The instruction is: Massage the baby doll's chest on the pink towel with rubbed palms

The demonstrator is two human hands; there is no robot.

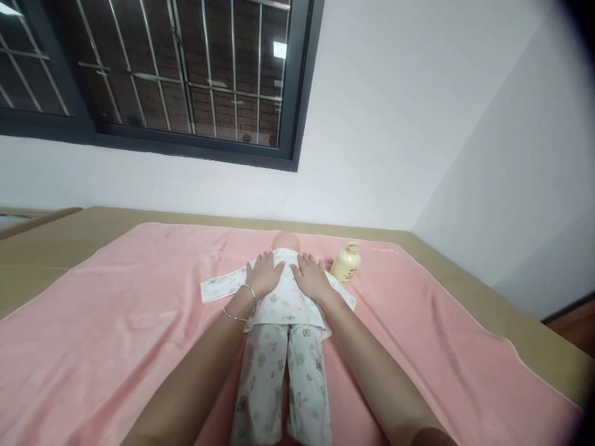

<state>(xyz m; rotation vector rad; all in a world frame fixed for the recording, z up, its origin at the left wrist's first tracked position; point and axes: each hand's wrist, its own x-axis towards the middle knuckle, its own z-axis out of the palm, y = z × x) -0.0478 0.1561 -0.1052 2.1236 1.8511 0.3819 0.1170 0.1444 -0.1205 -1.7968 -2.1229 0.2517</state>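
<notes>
A baby doll (285, 241) lies stretched out with its head toward the wall, wearing a white printed top (283, 308) and matching trousers (305, 378). My left hand (264, 275) rests flat on the left side of the doll's upper body, fingers spread, a thin bangle on the wrist. On the right side of the upper body lies my right hand (312, 277), also flat with its fingers apart. The thumbs point toward each other across the top. Both sleeves of the top stretch out sideways. The doll's face is not visible.
A cream pump bottle (346, 262) stands by the doll's right-hand sleeve. Beneath everything spreads a pink blanket (153, 297) on a wooden table (46, 254). White walls (372, 124) rise behind and at the right, with a dark-framed barred window (292, 136) at upper left.
</notes>
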